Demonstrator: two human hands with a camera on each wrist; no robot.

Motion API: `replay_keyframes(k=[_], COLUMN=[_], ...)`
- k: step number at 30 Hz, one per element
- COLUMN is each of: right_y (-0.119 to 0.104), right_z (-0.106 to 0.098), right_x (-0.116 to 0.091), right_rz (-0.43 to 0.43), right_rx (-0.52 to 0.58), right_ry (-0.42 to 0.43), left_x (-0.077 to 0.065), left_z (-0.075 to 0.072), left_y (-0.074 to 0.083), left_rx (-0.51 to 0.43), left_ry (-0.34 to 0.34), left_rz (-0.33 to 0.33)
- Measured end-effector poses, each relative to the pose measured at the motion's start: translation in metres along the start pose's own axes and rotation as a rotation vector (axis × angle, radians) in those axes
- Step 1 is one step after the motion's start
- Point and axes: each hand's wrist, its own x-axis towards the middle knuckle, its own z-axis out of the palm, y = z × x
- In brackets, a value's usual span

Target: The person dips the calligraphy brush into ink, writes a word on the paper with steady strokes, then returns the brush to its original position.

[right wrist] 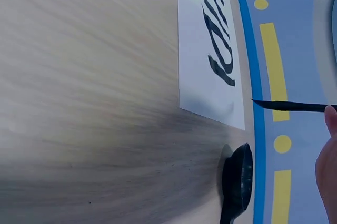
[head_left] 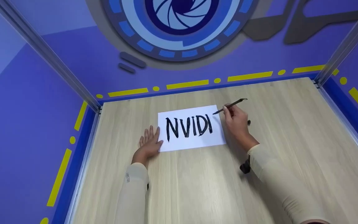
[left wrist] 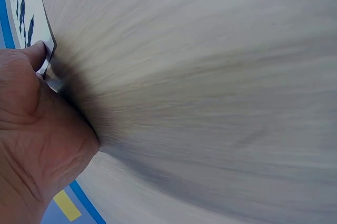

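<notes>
A white sheet of paper [head_left: 179,145] lies on the wooden table, with "NVIDI" brushed on it in thick black strokes. At its left edge, my left hand [head_left: 149,144] rests with fingers spread and straight, the thumb on the paper; in the left wrist view the left hand [left wrist: 45,119] touches the sheet's corner. My right hand [head_left: 237,120] pinches a dark ink brush [head_left: 233,103] over the right edge. The brush [right wrist: 289,105] has its tip just above the sheet, near the top of the last stroke, apparently apart from it.
A black spoon-shaped dish [right wrist: 239,179] lies on the table right of the paper; in the head view the right hand mostly hides it. A blue panel wall [head_left: 197,73] with yellow dashes borders the wooden table [head_left: 197,183].
</notes>
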Motion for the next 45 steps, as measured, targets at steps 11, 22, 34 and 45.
replay_keyframes(k=[11,22,34,45], right_y=[0.0,0.003,0.006,0.007], right_z=[0.011,0.017,0.017,0.014], right_x=[0.001,-0.001,-0.002,-0.004], right_rz=[0.037,0.093,0.092,0.172], right_rx=[-0.024,-0.014,0.01,0.017], right_ry=[-0.026,-0.033,0.002,-0.032], left_x=[-0.012,-0.018,-0.019,-0.019], left_z=[-0.005,-0.009,-0.007,-0.007], left_y=[0.008,0.011,0.013,0.012], left_rx=[-0.048,-0.027,-0.049,-0.031], left_ry=[0.023,0.044,0.043,0.049], left_rz=[0.016,0.023,0.038,0.034])
